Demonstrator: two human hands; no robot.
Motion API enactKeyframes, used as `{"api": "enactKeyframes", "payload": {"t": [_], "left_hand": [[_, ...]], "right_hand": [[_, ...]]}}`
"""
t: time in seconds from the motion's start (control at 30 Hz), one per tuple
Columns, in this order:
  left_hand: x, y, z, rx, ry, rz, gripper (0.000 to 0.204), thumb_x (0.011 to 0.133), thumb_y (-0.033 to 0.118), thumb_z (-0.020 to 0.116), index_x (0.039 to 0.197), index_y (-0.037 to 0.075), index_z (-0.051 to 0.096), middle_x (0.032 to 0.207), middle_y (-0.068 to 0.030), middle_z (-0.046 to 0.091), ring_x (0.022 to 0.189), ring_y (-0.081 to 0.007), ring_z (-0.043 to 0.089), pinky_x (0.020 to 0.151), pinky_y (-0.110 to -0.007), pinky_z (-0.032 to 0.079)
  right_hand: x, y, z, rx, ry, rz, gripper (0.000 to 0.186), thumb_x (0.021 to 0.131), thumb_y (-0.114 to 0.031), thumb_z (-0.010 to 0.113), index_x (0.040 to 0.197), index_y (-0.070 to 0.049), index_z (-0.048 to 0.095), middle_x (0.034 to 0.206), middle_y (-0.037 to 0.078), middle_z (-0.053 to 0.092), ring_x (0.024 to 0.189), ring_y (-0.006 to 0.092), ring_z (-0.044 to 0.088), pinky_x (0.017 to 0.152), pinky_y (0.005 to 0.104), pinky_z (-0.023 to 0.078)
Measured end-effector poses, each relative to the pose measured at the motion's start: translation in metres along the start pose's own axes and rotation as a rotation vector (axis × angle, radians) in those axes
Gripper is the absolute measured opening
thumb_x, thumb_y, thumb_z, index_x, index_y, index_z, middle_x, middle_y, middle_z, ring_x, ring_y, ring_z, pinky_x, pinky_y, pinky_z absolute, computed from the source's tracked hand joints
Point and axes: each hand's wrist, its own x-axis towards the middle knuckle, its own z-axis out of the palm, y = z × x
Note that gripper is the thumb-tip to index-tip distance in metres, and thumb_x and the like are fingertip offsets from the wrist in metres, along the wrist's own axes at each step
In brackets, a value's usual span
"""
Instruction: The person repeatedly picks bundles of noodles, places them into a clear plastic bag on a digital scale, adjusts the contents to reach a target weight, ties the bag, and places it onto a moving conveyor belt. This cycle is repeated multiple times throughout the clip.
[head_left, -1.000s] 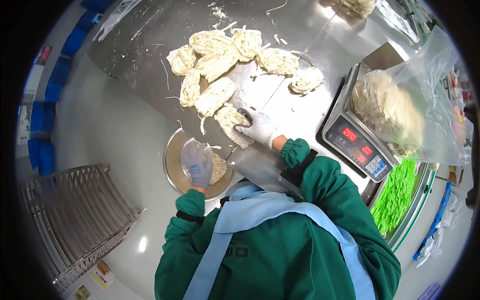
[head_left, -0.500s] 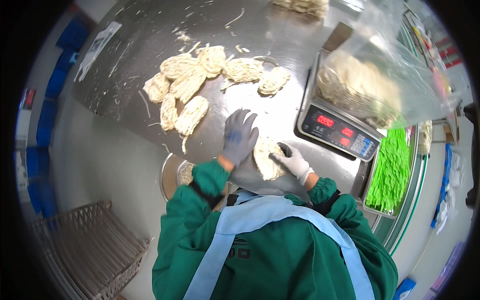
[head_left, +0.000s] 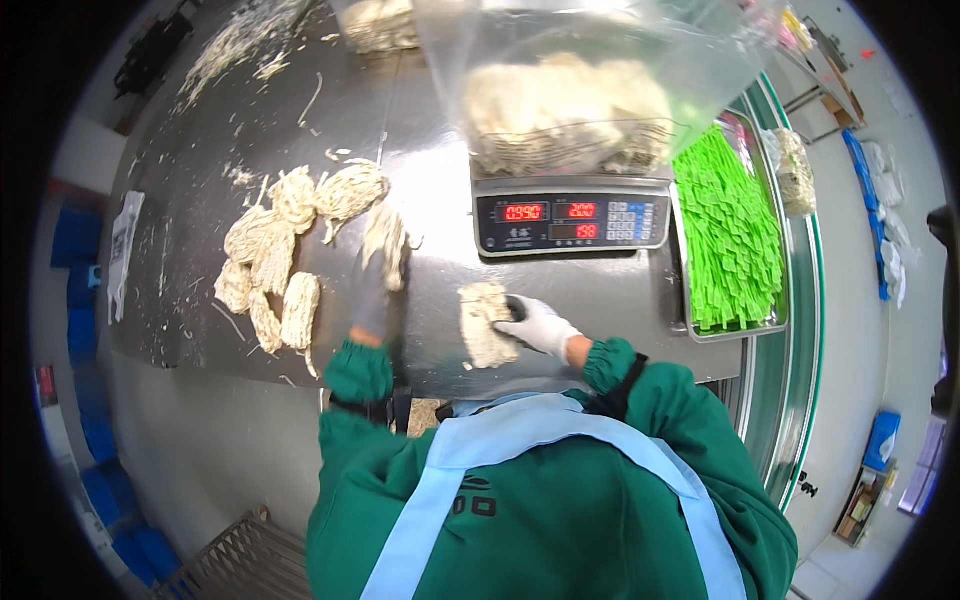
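Observation:
My right hand (head_left: 538,328), in a white glove, grips the right edge of a flat noodle bundle (head_left: 484,325) near the table's front edge. My left hand (head_left: 371,292), in a grey glove and smeared by motion, has its fingers on another noodle bundle (head_left: 388,240) further left. Loose strands hang from that bundle. Left of it lies a group of several noodle bundles (head_left: 272,255) on the metal table (head_left: 430,215). A clear plastic bag (head_left: 570,110) full of noodles rests on a digital scale (head_left: 573,220) with lit red figures.
A metal tray (head_left: 738,333) heaped with bright green strips (head_left: 730,230) stands right of the scale. Another bag of noodles (head_left: 378,24) sits at the far edge. Noodle scraps (head_left: 240,50) litter the far left, and a white plastic strip (head_left: 123,255) lies at the left edge.
My left hand has left the spot beside the right hand and reached forward to the rightmost bundle of the group. My right hand still holds its bundle. The whole view has turned.

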Motion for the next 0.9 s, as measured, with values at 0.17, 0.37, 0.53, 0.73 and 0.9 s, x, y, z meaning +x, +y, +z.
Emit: {"api": "enactKeyframes", "payload": {"t": [0.17,0.37,0.53,0.73,0.9], "left_hand": [[-0.088,-0.014,-0.012,0.152,-0.173,0.056,0.036,0.1,0.014,0.04,0.134,0.002,0.042,0.122,-0.0155,0.059,0.105,-0.0254,0.063,0.091,-0.036,0.053],[-0.129,-0.021,0.041,0.587,-0.194,0.101,0.037,0.098,0.01,0.046,0.134,0.002,0.045,0.129,-0.0111,0.055,0.114,-0.0206,0.056,0.099,-0.033,0.045],[-0.123,0.018,0.082,0.062,-0.213,-0.113,0.049,0.098,0.025,0.05,0.138,-0.001,0.042,0.125,-0.0094,0.055,0.112,-0.0162,0.053,0.095,-0.028,0.043],[-0.109,0.027,0.104,0.447,-0.443,-0.091,0.033,0.096,0.02,0.057,0.119,-0.003,0.059,0.104,-0.0059,0.063,0.094,-0.0098,0.056,0.086,-0.025,0.046],[-0.112,0.012,0.109,0.386,-0.431,-0.187,0.032,0.095,0.017,0.055,0.118,-0.005,0.058,0.103,-0.0076,0.063,0.094,-0.009,0.057,0.084,-0.025,0.047]], "right_hand": [[0.027,-0.03,0.02,-0.262,0.045,-0.273,0.053,0.084,-0.035,0.067,0.124,-0.002,0.057,0.112,0.018,0.065,0.098,0.0248,0.064,0.085,0.0332,0.049],[0.014,-0.056,-0.014,0.753,-0.193,-0.107,0.046,0.09,-0.033,0.065,0.122,-0.002,0.056,0.094,0.002,0.062,0.078,0.0094,0.059,0.066,0.0242,0.048],[-0.017,-0.063,-0.037,0.334,-0.193,-0.295,0.049,0.082,-0.021,0.076,0.121,0.001,0.056,0.095,0.002,0.063,0.072,0.0039,0.053,0.057,0.0201,0.045],[-0.052,-0.053,-0.049,0.236,-0.228,-0.315,0.038,0.081,-0.017,0.076,0.111,0.001,0.062,0.096,0.004,0.066,0.088,0.0099,0.059,0.082,0.0249,0.048],[-0.064,-0.037,-0.051,0.21,-0.116,-0.251,0.038,0.082,-0.021,0.075,0.111,0.0,0.062,0.095,0.003,0.065,0.086,0.0097,0.059,0.075,0.024,0.05]]}}
